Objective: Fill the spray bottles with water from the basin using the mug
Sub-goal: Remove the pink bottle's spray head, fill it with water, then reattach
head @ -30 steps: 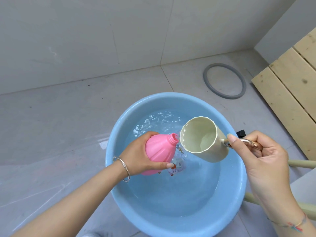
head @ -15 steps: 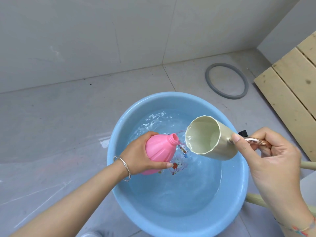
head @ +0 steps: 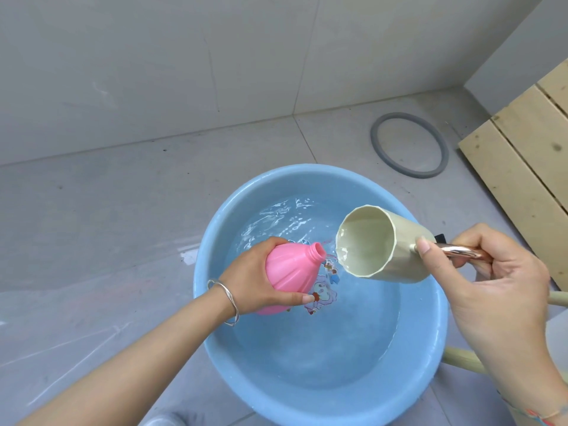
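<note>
Pink bottle (head: 289, 278), no cap, tilted w/ open neck up-right, gripped in left hand (head: 255, 272) over round blue basin (head: 430, 348). Cream faceted mug (head: 399, 250), copper handle, tipped sideways, mouth just right of neck, apart; held by right hand (head: 498, 281). Basin on floor, holds rippled water (head: 322, 348).

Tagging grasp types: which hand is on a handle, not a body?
The right hand, gripping the metallic handle of the mug; the left hand instead wraps the round body of the pink bottle.

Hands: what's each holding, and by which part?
Left hand grips the pink bottle round its body; right hand holds the mug by its metal handle.
</note>
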A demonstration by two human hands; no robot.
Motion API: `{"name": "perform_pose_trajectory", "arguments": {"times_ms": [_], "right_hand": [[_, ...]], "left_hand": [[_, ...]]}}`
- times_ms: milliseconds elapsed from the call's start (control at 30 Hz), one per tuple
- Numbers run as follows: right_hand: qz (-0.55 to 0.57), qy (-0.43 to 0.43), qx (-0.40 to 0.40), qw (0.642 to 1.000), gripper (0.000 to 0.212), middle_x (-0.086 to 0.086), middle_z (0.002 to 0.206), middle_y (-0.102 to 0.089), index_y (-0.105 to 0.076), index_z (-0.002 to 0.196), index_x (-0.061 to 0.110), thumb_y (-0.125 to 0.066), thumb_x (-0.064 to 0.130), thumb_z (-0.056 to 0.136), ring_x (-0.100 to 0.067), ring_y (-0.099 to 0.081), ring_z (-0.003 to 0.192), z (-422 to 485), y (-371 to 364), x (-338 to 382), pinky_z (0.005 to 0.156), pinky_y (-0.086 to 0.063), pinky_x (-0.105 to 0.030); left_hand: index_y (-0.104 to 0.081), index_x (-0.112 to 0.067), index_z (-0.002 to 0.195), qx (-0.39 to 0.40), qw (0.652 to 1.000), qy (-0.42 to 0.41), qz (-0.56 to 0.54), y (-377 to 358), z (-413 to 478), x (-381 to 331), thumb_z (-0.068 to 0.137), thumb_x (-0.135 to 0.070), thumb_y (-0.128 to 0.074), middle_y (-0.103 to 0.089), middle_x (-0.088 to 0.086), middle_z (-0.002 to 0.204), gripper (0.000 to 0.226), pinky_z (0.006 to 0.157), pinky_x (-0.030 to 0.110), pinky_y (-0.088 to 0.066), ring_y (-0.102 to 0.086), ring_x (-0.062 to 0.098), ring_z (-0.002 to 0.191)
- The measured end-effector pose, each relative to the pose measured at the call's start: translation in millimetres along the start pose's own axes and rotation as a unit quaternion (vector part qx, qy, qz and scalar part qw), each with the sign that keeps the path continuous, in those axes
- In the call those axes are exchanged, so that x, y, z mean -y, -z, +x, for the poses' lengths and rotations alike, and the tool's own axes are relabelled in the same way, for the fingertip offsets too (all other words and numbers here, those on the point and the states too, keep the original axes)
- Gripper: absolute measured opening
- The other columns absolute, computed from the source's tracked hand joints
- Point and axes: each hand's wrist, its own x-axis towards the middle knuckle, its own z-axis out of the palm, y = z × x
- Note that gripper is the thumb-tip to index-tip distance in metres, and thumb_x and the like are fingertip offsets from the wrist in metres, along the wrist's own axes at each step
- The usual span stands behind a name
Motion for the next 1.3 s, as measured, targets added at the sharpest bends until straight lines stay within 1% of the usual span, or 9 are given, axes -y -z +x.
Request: {"name": "perform_pose_trajectory", "arguments": {"times_ms": [167,333,500,667,833,900,1033,1167,1300], "right_hand": [[-0.001,0.016,0.006,1.0,0.03,-0.005,0.066,-0.05,-0.047,0.059,0.02,-0.066,0.04,0.072,-0.017,-0.046,0.063,0.8,-1.4,-0.3,0.061,-0.034,-0.017],[-0.017,0.043,0.013,0.999,0.032,0.002,0.065,-0.048,-0.047,0.06,0.016,-0.066,0.037,0.075,-0.015,-0.044,0.064,0.4,-2.8,0.7,0.061,-0.032,-0.014],[-0.049,0.07,0.018,0.996,0.03,0.004,0.065,-0.047,-0.047,0.059,0.012,-0.07,0.022,0.076,-0.011,-0.041,0.064,0.5,-4.4,0.6,0.06,-0.03,-0.012],[-0.076,0.105,0.019,0.991,0.033,0.007,0.066,-0.045,-0.046,0.059,0.011,-0.065,0.031,0.078,-0.01,-0.04,0.065,0.9,-5.9,1.8,0.061,-0.03,-0.013],[-0.094,0.129,0.02,0.987,0.033,0.008,0.064,-0.043,-0.045,0.059,0.012,-0.066,0.027,0.079,-0.012,-0.039,0.065,0.3,-5.6,3.2,0.062,-0.03,-0.015],[-0.1,0.139,0.024,0.985,0.034,0.009,0.06,-0.042,-0.045,0.059,0.01,-0.065,0.028,0.08,-0.013,-0.039,0.065,0.5,-6.4,3.7,0.063,-0.03,-0.017],[-0.108,0.153,0.031,0.982,0.034,0.003,0.059,-0.045,-0.048,0.059,0.008,-0.066,0.027,0.08,-0.018,-0.038,0.065,0.2,-8.4,2.6,0.062,-0.03,-0.022],[-0.121,0.18,0.03,0.976,0.034,0.005,0.06,-0.044,-0.048,0.06,0.008,-0.065,0.03,0.081,-0.016,-0.038,0.066,-1.0,-11.6,3.0,0.063,-0.031,-0.028],[-0.144,0.218,0.023,0.965,0.033,0.003,0.058,-0.042,-0.048,0.06,0.006,-0.064,0.025,0.081,-0.017,-0.032,0.064,-1.1,-14.5,3.0,0.07,-0.03,-0.021]], "left_hand": [[-0.046,-0.047,0.111,0.0,1.0,0.0,0.01,-1.5,0.0,0.5,0.037,-0.076,-0.075,-0.06,-0.023,0.103,0.085,0.084,0.029,-0.052,-0.06,0.002,0.094],[-0.045,-0.046,0.113,0.0,1.0,-0.006,0.02,-2.5,0.2,-0.8,0.047,-0.062,-0.086,-0.059,-0.023,0.105,0.08,0.084,0.025,-0.05,-0.059,0.002,0.096],[-0.047,-0.043,0.114,0.005,1.0,-0.009,0.016,-4.4,0.0,-1.0,0.047,-0.062,-0.086,-0.06,-0.021,0.104,0.08,0.082,0.024,-0.051,-0.059,0.001,0.095],[-0.048,-0.043,0.115,0.009,1.0,-0.012,0.02,-5.3,-0.6,1.1,0.046,-0.065,-0.085,-0.06,-0.022,0.105,0.081,0.083,0.024,-0.05,-0.059,0.002,0.095],[-0.047,-0.045,0.114,0.01,1.0,-0.005,0.014,-5.7,-0.2,1.1,0.043,-0.069,-0.081,-0.06,-0.023,0.104,0.082,0.082,0.023,-0.05,-0.059,-0.001,0.095],[-0.048,-0.043,0.116,0.008,1.0,-0.006,0.012,-5.8,-0.6,0.3,0.044,-0.067,-0.083,-0.061,-0.022,0.104,0.083,0.082,0.024,-0.05,-0.06,0.0,0.095],[-0.049,-0.041,0.114,0.007,1.0,-0.009,0.011,-5.5,-1.6,-1.4,0.048,-0.061,-0.087,-0.061,-0.021,0.103,0.079,0.082,0.024,-0.05,-0.06,0.0,0.093],[-0.047,-0.045,0.115,0.011,1.0,-0.004,0.018,-6.4,-2.4,-0.9,0.04,-0.074,-0.078,-0.06,-0.023,0.105,0.086,0.084,0.026,-0.051,-0.059,0.0,0.095],[-0.046,-0.047,0.111,0.008,1.0,-0.003,0.016,-6.6,-3.5,-1.2,0.039,-0.074,-0.077,-0.06,-0.024,0.103,0.083,0.082,0.025,-0.051,-0.059,-0.001,0.094]]}}
